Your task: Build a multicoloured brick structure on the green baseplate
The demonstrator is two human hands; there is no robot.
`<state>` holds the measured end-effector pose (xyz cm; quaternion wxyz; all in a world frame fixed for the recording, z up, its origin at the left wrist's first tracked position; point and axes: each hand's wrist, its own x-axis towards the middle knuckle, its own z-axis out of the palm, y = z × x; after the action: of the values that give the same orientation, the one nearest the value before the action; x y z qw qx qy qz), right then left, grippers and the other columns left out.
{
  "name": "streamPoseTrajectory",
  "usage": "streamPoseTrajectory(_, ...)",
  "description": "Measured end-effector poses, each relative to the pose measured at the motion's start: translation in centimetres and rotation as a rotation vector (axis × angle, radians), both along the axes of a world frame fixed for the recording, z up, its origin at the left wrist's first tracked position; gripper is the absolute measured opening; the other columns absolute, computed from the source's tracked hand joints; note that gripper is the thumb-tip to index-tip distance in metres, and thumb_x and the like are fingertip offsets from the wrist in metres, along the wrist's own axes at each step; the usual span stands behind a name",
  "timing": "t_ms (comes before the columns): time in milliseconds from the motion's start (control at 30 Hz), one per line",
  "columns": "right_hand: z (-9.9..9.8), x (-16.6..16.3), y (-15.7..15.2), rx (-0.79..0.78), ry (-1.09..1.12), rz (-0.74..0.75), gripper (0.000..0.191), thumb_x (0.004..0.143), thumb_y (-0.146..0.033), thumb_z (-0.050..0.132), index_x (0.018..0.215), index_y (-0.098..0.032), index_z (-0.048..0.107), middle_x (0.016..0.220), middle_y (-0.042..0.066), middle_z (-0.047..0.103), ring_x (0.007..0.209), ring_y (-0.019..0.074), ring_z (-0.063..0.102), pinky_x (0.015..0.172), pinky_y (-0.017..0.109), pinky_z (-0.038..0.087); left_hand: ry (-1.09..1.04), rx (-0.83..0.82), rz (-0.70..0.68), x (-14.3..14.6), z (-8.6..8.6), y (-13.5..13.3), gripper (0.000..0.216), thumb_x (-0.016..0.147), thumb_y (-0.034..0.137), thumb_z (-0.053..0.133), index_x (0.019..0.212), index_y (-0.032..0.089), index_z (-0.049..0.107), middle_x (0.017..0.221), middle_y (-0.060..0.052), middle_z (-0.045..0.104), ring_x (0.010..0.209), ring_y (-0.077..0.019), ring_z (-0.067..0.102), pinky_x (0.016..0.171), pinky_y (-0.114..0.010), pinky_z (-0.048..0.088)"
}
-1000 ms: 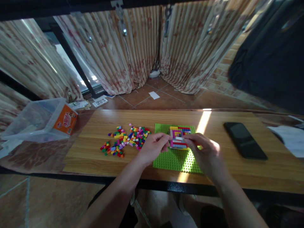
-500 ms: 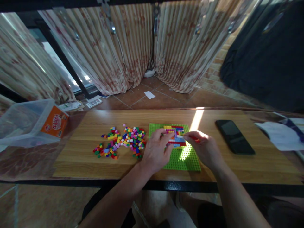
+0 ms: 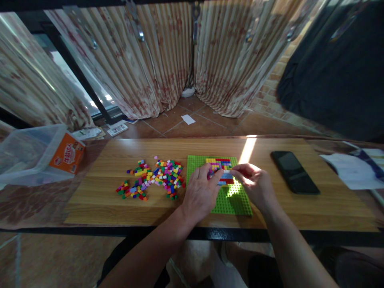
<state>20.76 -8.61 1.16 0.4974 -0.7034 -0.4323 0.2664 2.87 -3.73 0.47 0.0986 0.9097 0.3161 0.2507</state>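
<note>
Nearest us, our left hand point(image 3: 200, 195) lies spread on the baseplate point(image 3: 231, 202), fingertips against the block panel point(image 3: 221, 171). At its 3 o'clock, our right hand point(image 3: 254, 185) pinches that panel's right edge. The panel sits at the baseplate's 12 o'clock end. Loose bricks point(image 3: 153, 179) lie at 9 o'clock, a phone point(image 3: 294, 172) at 3 o'clock on the surface point(image 3: 330, 204).

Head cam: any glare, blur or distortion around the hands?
Head view: a sunlight streak crosses the wooden tabletop and blows out part of the green studded baseplate and the right hand; the left hand is dimmer; wide-angle bending at the edges; small multicoloured bricks look soft.
</note>
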Motion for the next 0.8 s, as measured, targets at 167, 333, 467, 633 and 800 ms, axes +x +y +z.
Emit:
streamPoseTrajectory(167,0.4,-0.1,0.2,-0.026,0.087,-0.032,0.028,0.065,-0.038,0.073,0.078,-0.013,0.07,0.07,0.007,0.067,0.064,0.0191,0.061,0.064,0.037,0.05,0.054,0.033,0.037,0.2,0.0,-0.1,0.042,0.093,0.027,0.054,0.135,0.023,0.052,0.132,-0.014,0.046,0.111,-0.029,0.05,0.092,-0.046,0.047)
streamPoseTrajectory(333,0.6,-0.2,0.3,-0.021,0.122,-0.04,0.03,0.063,-0.04,0.075,0.076,-0.014,0.068,0.063,0.005,0.065,0.057,0.0155,0.057,0.058,0.033,0.048,0.142,0.134,0.069,0.6,0.2,-0.7,0.042,0.094,0.023,0.051,0.136,0.022,0.051,0.132,-0.014,0.049,0.107,-0.0285,0.052,0.086,-0.044,0.048)
streamPoseTrajectory(467,0.4,-0.3,0.5,-0.003,0.153,-0.046,0.031,0.062,-0.04,0.077,0.076,-0.014,0.067,0.066,0.006,0.067,0.059,0.0153,0.058,0.057,0.031,0.047,0.171,0.2,0.093,1.2,0.3,-1.3,0.038,0.095,0.02,0.048,0.132,0.018,0.054,0.129,-0.014,0.054,0.106,-0.0281,0.053,0.085,-0.043,0.048)
streamPoseTrajectory(633,0.6,-0.5,0.4,-0.009,0.196,-0.049,0.035,0.059,-0.041,0.079,0.077,-0.014,0.067,0.066,0.004,0.067,0.06,0.0157,0.059,0.058,0.03,0.047,0.163,0.18,0.093,1.3,0.1,-1.5,0.039,0.095,0.019,0.047,0.134,0.016,0.052,0.13,-0.014,0.056,0.108,-0.0285,0.055,0.087,-0.045,0.047)
streamPoseTrajectory(800,0.6,0.3,0.1,-0.01,0.26,-0.146,0.037,0.066,-0.049,0.076,0.078,-0.015,0.07,0.064,0.003,0.065,0.055,0.0118,0.054,0.054,0.027,0.043,0.051,0.059,0.046,0.6,0.0,-1.5,0.046,0.092,0.019,0.051,0.138,0.017,0.047,0.135,-0.014,0.053,0.115,-0.029,0.053,0.095,-0.046,0.046)
